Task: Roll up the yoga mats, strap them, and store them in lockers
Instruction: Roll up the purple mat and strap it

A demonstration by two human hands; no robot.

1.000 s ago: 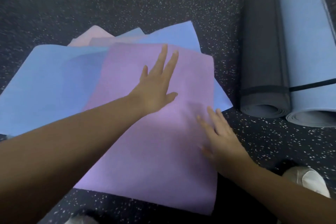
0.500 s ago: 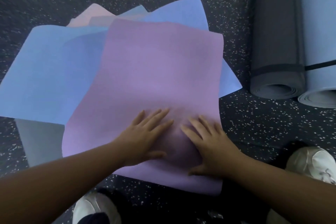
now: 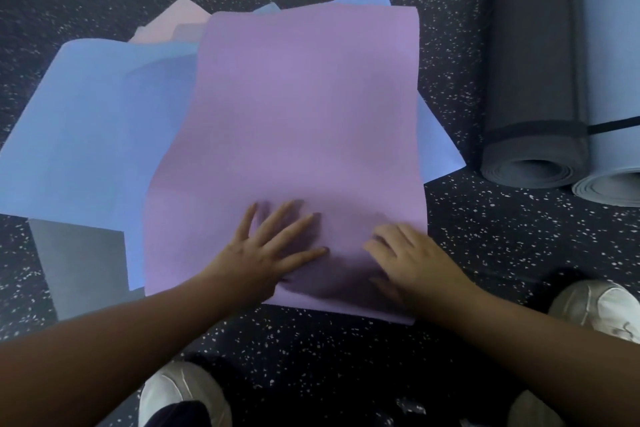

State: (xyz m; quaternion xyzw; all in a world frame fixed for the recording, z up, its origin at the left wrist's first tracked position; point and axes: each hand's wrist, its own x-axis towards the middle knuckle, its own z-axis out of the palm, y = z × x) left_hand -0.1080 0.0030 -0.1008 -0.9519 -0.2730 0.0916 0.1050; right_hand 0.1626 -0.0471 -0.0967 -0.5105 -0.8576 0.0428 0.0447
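Both hands lie flat on the purple mat [image 3: 294,121], which fills the centre of the frame and is the topmost sheet of a fanned pile. The left hand [image 3: 266,253] sits at lower centre with its fingers straight and spread, palm down on the mat's near end, gripping nothing. The right hand [image 3: 408,260] is just to its right, near the mat's right edge; its fingers are extended but a little more bent at the knuckles, pressing on the surface and closed around nothing. The two hands are close together but not touching.

Under the purple mat, a blue mat [image 3: 86,121] spreads toward the left of the frame, and another blue mat corner [image 3: 440,146] pokes out at the right centre. A pink mat [image 3: 176,21] shows at the upper left behind them, and a grey mat [image 3: 79,263] lies lowest at the lower left.

At the upper right, a rolled dark grey mat [image 3: 530,80] lies on the speckled floor [image 3: 485,236] with a dark strap around it, touching a rolled light blue mat [image 3: 613,62] that is also strapped and partly cut off by the frame edge. White shoes [image 3: 595,305] appear at the lower right and bottom centre.
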